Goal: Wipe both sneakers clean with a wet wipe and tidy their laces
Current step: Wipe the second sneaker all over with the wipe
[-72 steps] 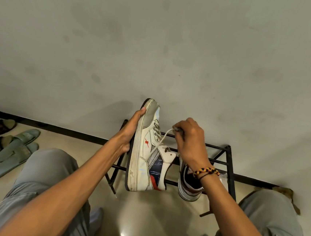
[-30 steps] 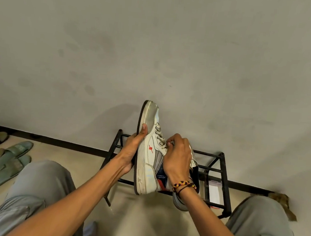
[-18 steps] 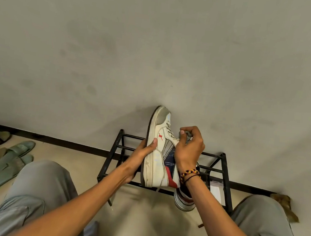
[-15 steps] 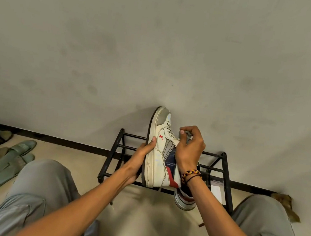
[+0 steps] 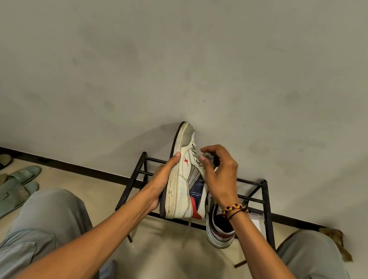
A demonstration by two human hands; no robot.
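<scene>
The left hand [image 5: 162, 182] grips the raised sneaker [image 5: 183, 179] by its sole, toe up, apparently so the right hand [image 5: 220, 176] can pinch its lace [image 5: 206, 157], above the rack [image 5: 264, 201] bearing the second sneaker [image 5: 218, 237].

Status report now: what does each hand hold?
Left hand grips the raised sneaker by its sole. Right hand pinches the lace. Second sneaker low on the rack. No obstruction.
</scene>
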